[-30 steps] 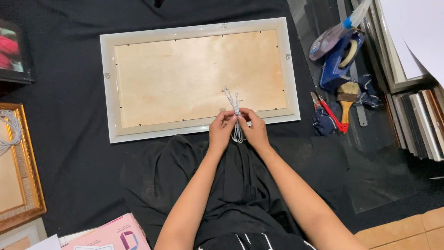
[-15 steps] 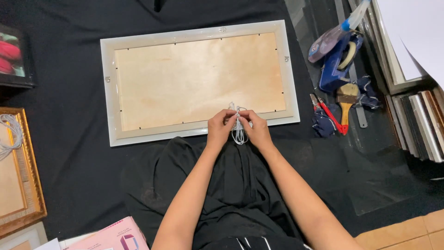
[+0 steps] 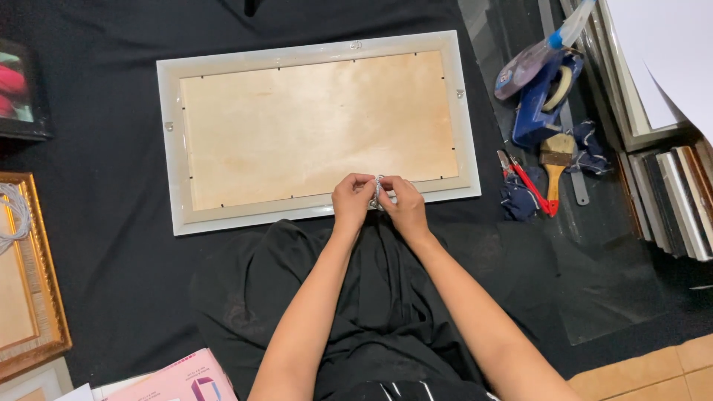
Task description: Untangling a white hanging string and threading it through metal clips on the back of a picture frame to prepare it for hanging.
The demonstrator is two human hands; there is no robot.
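On black cloth [image 3: 111, 193], face down: pale picture frame [image 3: 319, 130] with plywood backing.
Over the frame's near rail, left hand [image 3: 353, 202] and right hand [image 3: 401, 206] pressed together, fingertips of both pinched on a small bundle of white cord [image 3: 378, 194]. Off to the right, well apart: blue tape dispenser [image 3: 546, 93], wooden-handled brush [image 3: 555, 160], red-handled tool [image 3: 529, 182].
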